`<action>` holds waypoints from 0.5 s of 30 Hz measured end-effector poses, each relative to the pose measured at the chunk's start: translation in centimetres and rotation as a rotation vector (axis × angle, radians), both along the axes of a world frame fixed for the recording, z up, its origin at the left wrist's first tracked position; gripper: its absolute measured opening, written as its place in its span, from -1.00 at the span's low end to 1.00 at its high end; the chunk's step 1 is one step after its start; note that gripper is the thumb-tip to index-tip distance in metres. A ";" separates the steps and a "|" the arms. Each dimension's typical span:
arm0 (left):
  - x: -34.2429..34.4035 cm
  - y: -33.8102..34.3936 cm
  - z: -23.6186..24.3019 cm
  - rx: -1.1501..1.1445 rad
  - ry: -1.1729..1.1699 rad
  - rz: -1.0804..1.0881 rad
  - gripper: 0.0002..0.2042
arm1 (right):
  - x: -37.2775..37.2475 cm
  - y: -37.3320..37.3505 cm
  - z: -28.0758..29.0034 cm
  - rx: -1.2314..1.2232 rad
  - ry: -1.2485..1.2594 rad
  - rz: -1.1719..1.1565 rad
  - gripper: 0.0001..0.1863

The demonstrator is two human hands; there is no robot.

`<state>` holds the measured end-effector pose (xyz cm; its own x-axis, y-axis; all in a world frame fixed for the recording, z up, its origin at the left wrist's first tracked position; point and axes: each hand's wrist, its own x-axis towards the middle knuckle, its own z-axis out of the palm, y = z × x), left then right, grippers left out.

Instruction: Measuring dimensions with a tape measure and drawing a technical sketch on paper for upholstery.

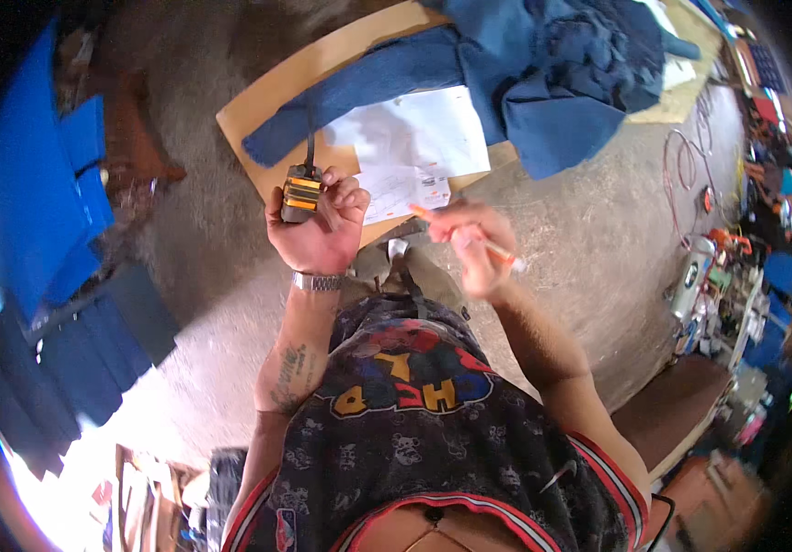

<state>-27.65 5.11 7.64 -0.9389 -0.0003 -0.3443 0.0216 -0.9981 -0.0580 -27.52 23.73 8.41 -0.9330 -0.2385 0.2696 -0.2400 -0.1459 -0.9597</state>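
My left hand (318, 230) is closed around a black and yellow tape measure (302, 195), palm turned up, near the front edge of the table. A narrow dark strip (311, 133) runs away from the tape measure over the blue cloth; I cannot tell whether it is the blade. Slightly blurred, my right hand (474, 244) grips an orange pen (424, 212) with a pale end, its tip close to the papers' near corner. White papers (414, 138) lie on the table, the nearest sheet (405, 195) bearing line drawings and small orange marks.
Blue cloth (566, 92) is heaped over the tan tabletop (263, 115). Blue panels (23, 184) and dark cushions (83, 340) stand at left. Along the right are a coiled hose (681, 161), a metal cylinder (690, 281), mixed clutter and a brown padded bench (677, 396).
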 end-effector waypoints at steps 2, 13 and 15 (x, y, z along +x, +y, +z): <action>-0.1 -0.2 1.2 -0.001 0.008 -0.034 -0.57 | 2.1 -0.7 1.6 -0.020 0.130 0.014 -0.87; 3.8 -0.4 4.4 0.122 0.119 -0.444 -0.53 | 10.5 -6.2 6.5 0.405 0.343 -0.298 -0.78; 4.7 -0.2 5.0 0.063 0.103 -0.481 -0.53 | 11.9 -6.2 6.9 0.483 0.326 -0.352 -0.79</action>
<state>-23.00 4.94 12.63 -0.8568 0.4591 -0.2348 -0.4495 -0.8881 -0.0961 -15.58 17.55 15.33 -0.8662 -0.1003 0.4896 -0.4829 0.4205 -0.7682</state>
